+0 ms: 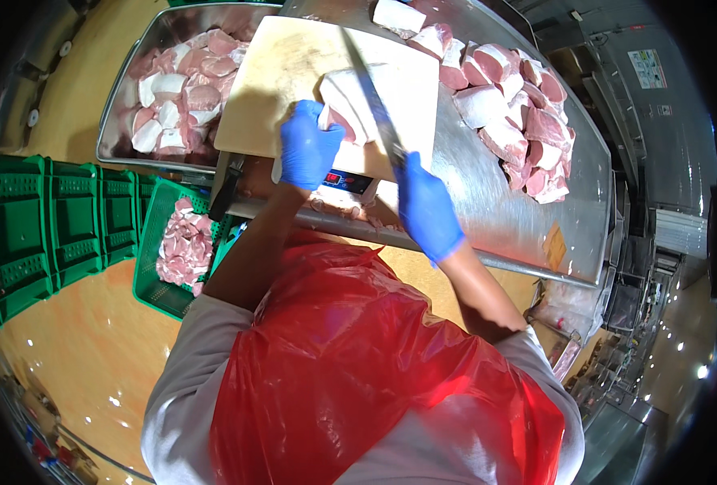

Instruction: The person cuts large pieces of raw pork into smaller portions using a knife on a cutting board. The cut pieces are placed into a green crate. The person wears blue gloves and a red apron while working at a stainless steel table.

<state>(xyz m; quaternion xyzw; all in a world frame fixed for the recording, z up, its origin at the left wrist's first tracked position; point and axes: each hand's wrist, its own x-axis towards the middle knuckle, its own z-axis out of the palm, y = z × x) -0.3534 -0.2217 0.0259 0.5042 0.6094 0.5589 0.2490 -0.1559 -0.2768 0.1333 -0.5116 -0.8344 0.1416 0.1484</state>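
We see meat block lying on cutting board. Our left grip curled closed on meat block's left edge. Our right grip wrapped round knife, blade slanting across meat block in our view; touching, we cannot tell. Meat chunks heaped on steel surface, right of board.

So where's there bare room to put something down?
The steel table, between the right hand and the meat pile; also the cutting board, far left. It's crowded by the knife and left hand, and in the metal tub of meat.
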